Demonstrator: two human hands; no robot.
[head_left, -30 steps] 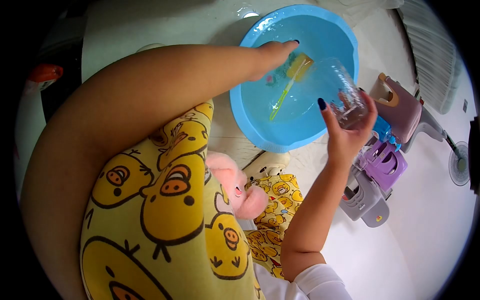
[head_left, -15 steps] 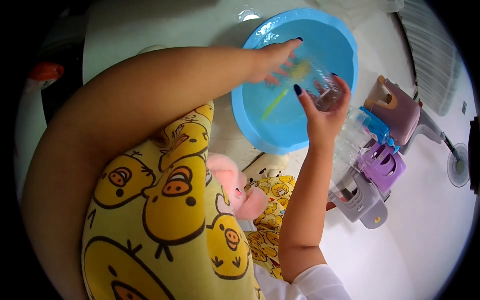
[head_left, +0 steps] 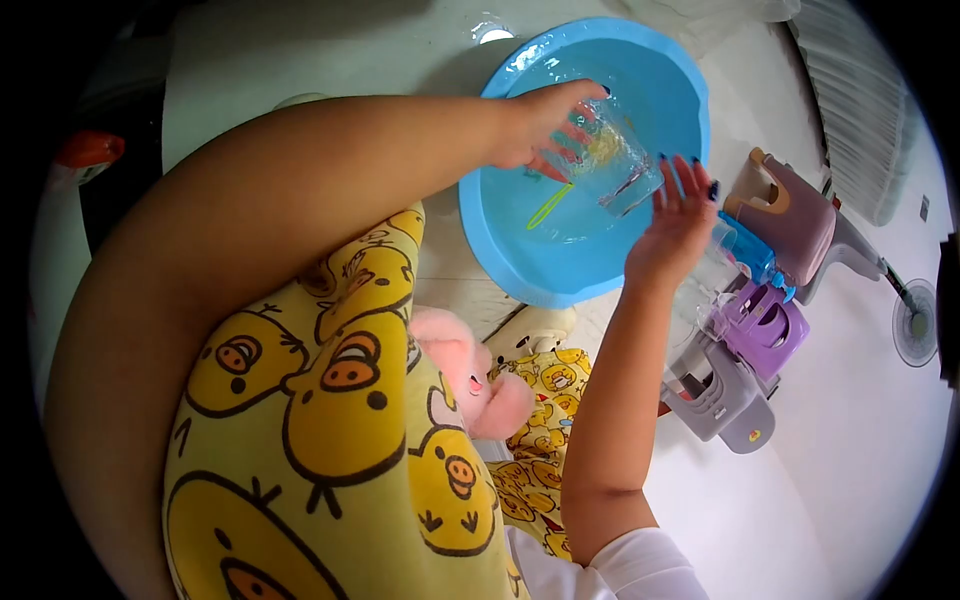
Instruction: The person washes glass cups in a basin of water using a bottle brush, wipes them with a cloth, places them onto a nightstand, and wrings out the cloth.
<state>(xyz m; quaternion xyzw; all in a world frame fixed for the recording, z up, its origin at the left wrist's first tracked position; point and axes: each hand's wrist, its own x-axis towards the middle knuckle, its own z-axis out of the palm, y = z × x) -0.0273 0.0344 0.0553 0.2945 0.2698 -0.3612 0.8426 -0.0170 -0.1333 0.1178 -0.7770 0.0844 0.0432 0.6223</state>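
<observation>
A clear container [head_left: 625, 180] is tilted over the blue basin [head_left: 477, 235], which holds water. My left hand [head_left: 545, 125] is around its upper left end, with some fingers showing through or beside the clear wall. At its lower right end is my right hand [head_left: 675, 225], open with fingers apart, the fingertips close to the container; whether they touch it is unclear. A brush with a green handle [head_left: 548, 207] lies in the basin, its yellow sponge head [head_left: 603, 145] partly behind the container.
More clear containers [head_left: 700, 290] stand right of the basin, beside a blue bottle [head_left: 745, 245]. Purple [head_left: 765, 325], grey [head_left: 715, 400] and mauve [head_left: 800, 225] plastic items are farther right. A pink plush [head_left: 465, 375] and yellow patterned cloth [head_left: 345, 390] are near my body.
The container has passed from my right hand to my left. My right hand has let go and opened, and my left hand's fingers have come around the container.
</observation>
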